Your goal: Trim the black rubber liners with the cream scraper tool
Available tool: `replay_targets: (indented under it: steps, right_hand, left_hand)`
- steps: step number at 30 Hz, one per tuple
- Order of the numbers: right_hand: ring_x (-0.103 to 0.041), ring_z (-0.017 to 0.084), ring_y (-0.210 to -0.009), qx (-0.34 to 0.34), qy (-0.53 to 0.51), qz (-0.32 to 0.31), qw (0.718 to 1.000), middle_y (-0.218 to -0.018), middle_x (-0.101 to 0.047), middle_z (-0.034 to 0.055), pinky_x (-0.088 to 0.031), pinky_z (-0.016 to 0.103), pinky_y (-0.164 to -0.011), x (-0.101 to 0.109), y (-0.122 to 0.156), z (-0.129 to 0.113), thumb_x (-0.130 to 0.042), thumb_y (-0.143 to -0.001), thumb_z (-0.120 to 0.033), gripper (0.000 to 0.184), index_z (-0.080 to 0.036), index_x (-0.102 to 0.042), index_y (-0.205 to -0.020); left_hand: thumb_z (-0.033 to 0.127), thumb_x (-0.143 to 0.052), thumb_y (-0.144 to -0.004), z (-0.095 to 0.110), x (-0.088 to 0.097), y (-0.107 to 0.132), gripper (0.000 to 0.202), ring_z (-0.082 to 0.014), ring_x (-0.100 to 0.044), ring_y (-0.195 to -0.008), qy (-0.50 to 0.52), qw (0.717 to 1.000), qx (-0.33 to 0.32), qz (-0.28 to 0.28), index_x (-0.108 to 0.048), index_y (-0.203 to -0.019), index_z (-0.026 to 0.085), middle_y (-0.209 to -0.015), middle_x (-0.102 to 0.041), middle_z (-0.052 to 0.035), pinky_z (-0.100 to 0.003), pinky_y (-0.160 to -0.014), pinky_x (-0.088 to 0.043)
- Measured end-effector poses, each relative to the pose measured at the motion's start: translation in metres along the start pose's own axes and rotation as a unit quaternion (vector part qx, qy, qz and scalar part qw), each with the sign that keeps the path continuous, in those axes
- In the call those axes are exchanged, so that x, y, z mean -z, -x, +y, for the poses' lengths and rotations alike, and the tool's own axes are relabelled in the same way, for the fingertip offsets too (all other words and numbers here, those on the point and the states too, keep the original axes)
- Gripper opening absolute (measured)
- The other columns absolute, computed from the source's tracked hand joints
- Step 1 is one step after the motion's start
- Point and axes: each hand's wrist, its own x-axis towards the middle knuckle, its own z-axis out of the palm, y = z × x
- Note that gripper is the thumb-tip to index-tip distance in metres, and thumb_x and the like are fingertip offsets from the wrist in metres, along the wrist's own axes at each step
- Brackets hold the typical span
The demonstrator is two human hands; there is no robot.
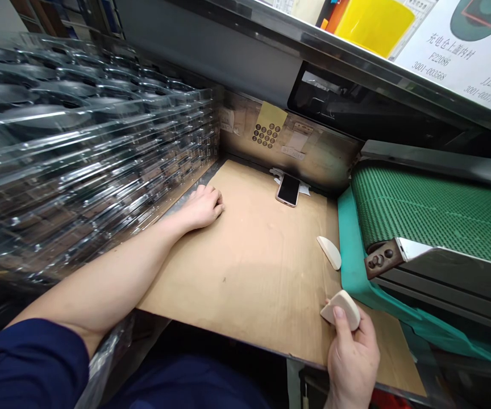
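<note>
Between the thumb and fingers of my right hand (353,355) is a cream-coloured half-round piece (342,308), held over the near right part of the cardboard sheet (245,255). A similar white half-round piece (329,252) lies on the cardboard beyond it, close to the teal bin. My left hand (205,206) rests on the far left edge of the cardboard with its fingers curled in. I see nothing in it, though the palm side is hidden.
Stacked clear plastic trays (100,165) rise at the left. A phone (288,190) lies at the back of the cardboard. To the right are a teal bin (351,250) and a green conveyor belt (433,210). Above runs a metal shelf edge (313,51) with printed sheets (454,62).
</note>
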Motion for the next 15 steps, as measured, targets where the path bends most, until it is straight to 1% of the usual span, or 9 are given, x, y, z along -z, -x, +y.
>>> replay_targets:
  steps: [3,7,15]
  right_hand:
    - [-0.068,0.025,-0.095,0.001,0.007,-0.003,1.0,-0.101,-0.076,0.0064,-0.051,0.045,-0.096,0.0002,0.0002,-0.0001,-0.076,-0.079,-0.061,0.055,-0.018,-0.069,-0.113]
    - [-0.067,0.026,-0.094,0.0,0.014,0.003,1.0,-0.101,-0.075,0.0066,-0.048,0.048,-0.101,0.0,0.0,-0.001,-0.076,-0.078,-0.062,0.057,-0.017,-0.07,-0.112]
    - [-0.067,0.025,-0.095,-0.001,0.006,0.003,1.0,-0.101,-0.075,0.0056,-0.047,0.048,-0.101,0.0002,0.0002,0.0,-0.077,-0.078,-0.06,0.053,-0.019,-0.07,-0.11]
  left_hand:
    - [0.047,-0.049,-0.092,0.0,0.0001,0.0001,0.026,-0.0317,-0.049,-0.115,-0.002,1.0,-0.001,0.0,-0.059,-0.094,0.023,-0.115,-0.06,-0.0113,-0.049,-0.102,-0.042]
    - [0.051,-0.052,-0.091,0.0013,0.0009,0.001,0.029,-0.0318,-0.049,-0.114,-0.003,1.0,0.0,-0.003,-0.059,-0.092,0.024,-0.113,-0.06,-0.0113,-0.048,-0.101,-0.042]
    - [0.054,-0.051,-0.091,0.002,0.0003,0.001,0.032,-0.0322,-0.049,-0.111,-0.011,1.0,-0.003,-0.004,-0.059,-0.085,0.023,-0.11,-0.059,-0.0117,-0.049,-0.099,-0.043]
